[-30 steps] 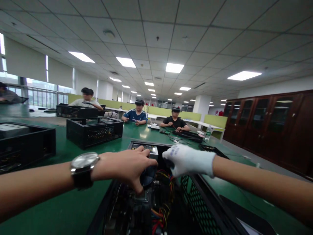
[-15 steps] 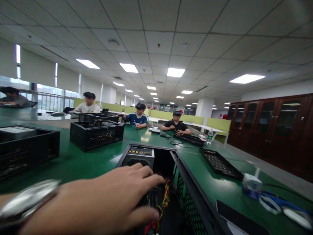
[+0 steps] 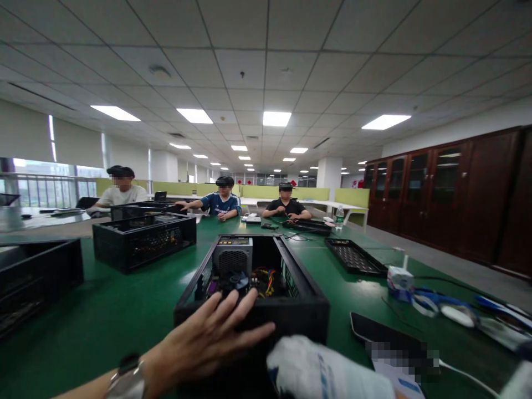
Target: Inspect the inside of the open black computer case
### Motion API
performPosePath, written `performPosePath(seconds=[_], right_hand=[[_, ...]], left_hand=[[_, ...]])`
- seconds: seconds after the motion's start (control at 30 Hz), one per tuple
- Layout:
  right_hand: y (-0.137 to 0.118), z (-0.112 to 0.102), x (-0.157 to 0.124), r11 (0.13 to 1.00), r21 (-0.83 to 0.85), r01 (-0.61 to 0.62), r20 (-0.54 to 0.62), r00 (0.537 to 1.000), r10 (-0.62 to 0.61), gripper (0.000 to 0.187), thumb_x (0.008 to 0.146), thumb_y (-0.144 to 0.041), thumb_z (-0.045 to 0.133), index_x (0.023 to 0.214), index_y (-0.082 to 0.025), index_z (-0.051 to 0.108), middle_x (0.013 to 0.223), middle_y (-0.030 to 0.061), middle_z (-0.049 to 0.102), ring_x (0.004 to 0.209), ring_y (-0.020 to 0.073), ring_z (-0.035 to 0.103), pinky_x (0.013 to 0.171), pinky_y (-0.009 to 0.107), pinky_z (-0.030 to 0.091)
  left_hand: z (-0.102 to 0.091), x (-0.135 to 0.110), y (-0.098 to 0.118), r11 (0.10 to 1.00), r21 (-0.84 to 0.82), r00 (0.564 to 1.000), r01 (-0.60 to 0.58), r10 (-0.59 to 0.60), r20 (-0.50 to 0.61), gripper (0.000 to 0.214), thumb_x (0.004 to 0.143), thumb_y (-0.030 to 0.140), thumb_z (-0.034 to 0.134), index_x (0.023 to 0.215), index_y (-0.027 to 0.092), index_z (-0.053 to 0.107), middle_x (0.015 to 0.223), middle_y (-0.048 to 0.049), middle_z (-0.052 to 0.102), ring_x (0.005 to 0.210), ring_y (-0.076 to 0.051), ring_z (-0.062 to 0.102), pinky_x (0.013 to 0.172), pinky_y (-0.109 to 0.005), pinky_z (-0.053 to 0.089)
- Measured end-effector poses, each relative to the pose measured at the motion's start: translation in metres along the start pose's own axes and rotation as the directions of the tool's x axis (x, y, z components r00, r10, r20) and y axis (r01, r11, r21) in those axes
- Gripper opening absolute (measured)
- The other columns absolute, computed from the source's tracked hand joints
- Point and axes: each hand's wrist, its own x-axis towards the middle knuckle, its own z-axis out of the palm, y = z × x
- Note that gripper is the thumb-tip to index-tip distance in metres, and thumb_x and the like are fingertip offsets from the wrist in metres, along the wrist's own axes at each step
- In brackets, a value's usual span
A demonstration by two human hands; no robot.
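Note:
An open black computer case (image 3: 253, 307) lies on the green table (image 3: 103, 316) in front of me, with a grey power supply (image 3: 233, 257) and coloured wires (image 3: 264, 277) inside. My bare left hand (image 3: 203, 341), a watch on its wrist, rests flat with fingers spread against the case's near wall. My right hand (image 3: 320, 371) wears a white glove and sits low at the frame's bottom edge, just in front of the case. Its fingers are hidden, so its state is unclear.
Two more black cases (image 3: 143, 238) (image 3: 37, 274) stand on the left. A perforated black panel (image 3: 355, 257) lies right of my case. A phone (image 3: 386, 338), a small white box (image 3: 399, 279) and cables (image 3: 453, 313) lie at the right. Three people sit at the far end.
Both hands have come out of the case's inside and back to its near wall. The view has pulled back, so the whole case now shows. The gloved hand has reappeared at the bottom.

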Motion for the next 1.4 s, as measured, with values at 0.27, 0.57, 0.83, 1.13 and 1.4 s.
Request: performPosePath(seconds=[0.27, 0.57, 0.83, 1.13, 1.4], right_hand=[[0.113, 0.086, 0.036, 0.681, -0.062, -0.73, -0.243, 0.673, 0.699, 0.048, 0.077, -0.014, 0.062, 0.125, -0.011, 0.063, 0.126, 0.0214, 0.067, 0.122, 0.0356, 0.062, 0.11, 0.045, 0.046], [0.145, 0.088, 0.027, 0.594, 0.062, -0.802, -0.245, 0.565, 0.788, 0.063, 0.085, -0.024, 0.049, 0.146, -0.007, 0.047, 0.136, 0.0168, 0.063, 0.129, 0.0281, 0.058, 0.113, 0.036, 0.04], [0.169, 0.081, 0.017, 0.521, -0.006, -0.854, -0.239, 0.507, 0.828, 0.05, 0.091, -0.021, 0.039, 0.134, -0.009, 0.06, 0.136, 0.0171, 0.062, 0.131, 0.0273, 0.056, 0.113, 0.034, 0.038], [0.167, 0.075, 0.011, 0.476, -0.112, -0.872, -0.228, 0.489, 0.842, 0.048, 0.095, -0.025, 0.039, 0.137, -0.016, 0.06, 0.139, 0.0128, 0.061, 0.131, 0.0262, 0.055, 0.111, 0.034, 0.04], [0.174, 0.069, -0.003, 0.406, -0.108, -0.907, -0.234, 0.42, 0.877, 0.053, 0.098, -0.031, 0.034, 0.142, -0.011, 0.055, 0.146, 0.0133, 0.056, 0.136, 0.0266, 0.051, 0.116, 0.039, 0.036]], left_hand=[[0.104, 0.17, -0.073, 0.852, -0.191, 0.873, 0.487, -0.482, 0.075, 0.069, 0.09, 0.001, 0.047, 0.15, 0.035, 0.046, 0.169, -0.0031, 0.017, 0.155, -0.036, 0.008, 0.124, -0.065, 0.005], [0.169, 0.11, -0.04, 0.746, -0.32, 0.808, 0.584, -0.573, 0.138, 0.05, 0.091, 0.006, 0.038, 0.134, 0.02, 0.06, 0.156, -0.014, 0.044, 0.149, -0.034, 0.028, 0.119, -0.057, 0.024], [0.122, -0.008, -0.022, 0.685, -0.404, 0.788, 0.606, -0.587, 0.186, 0.033, 0.094, 0.02, 0.045, 0.121, 0.028, 0.063, 0.132, -0.0064, 0.058, 0.125, -0.023, 0.051, 0.103, -0.038, 0.044], [0.122, -0.004, -0.019, 0.678, -0.465, 0.813, 0.569, -0.547, 0.197, 0.038, 0.094, 0.015, 0.041, 0.124, 0.029, 0.061, 0.133, -0.0062, 0.056, 0.125, -0.024, 0.051, 0.104, -0.041, 0.04], [0.117, -0.005, -0.018, 0.689, -0.458, 0.82, 0.561, -0.538, 0.196, 0.038, 0.094, 0.015, 0.041, 0.123, 0.028, 0.061, 0.134, -0.0069, 0.056, 0.124, -0.024, 0.052, 0.103, -0.042, 0.041]])
